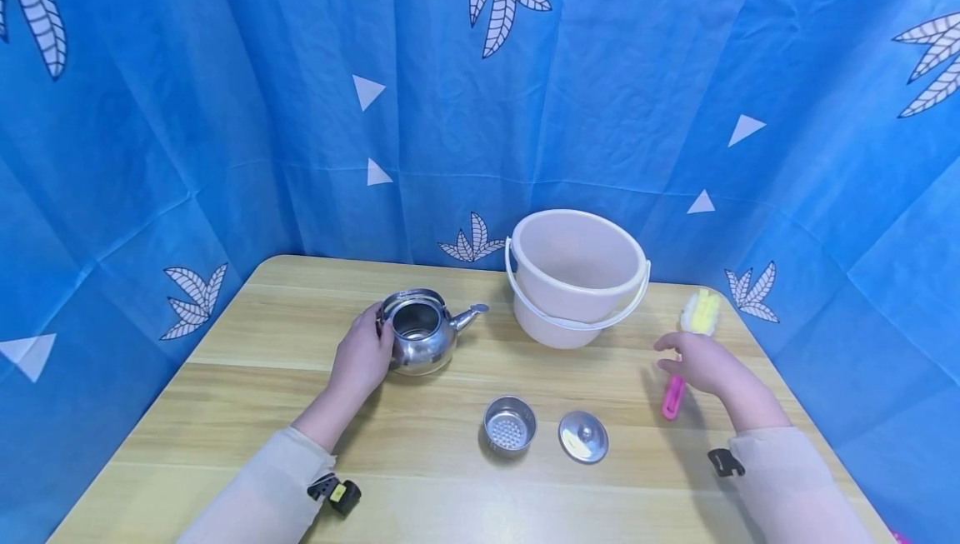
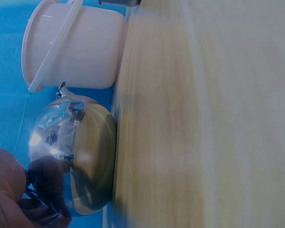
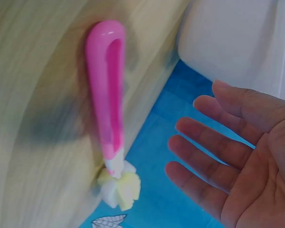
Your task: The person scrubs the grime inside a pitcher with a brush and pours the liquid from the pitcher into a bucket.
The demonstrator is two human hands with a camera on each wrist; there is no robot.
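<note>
A shiny steel teapot stands lidless on the table, its spout to the right. My left hand grips its left side; in the left wrist view, the fingers of the hand are partly hidden behind the teapot. Over at the right, a sponge brush with a pink handle and a yellow-and-white head lies on the wood. My right hand hovers above this brush, fingers spread and holding nothing. The right wrist view has the pink brush apart from the hand.
Behind and between the hands stands a white bucket with its handle lowered in front. A perforated steel strainer cup and a round steel lid lie nearer the front of the wooden table. Blue curtains enclose its back and sides.
</note>
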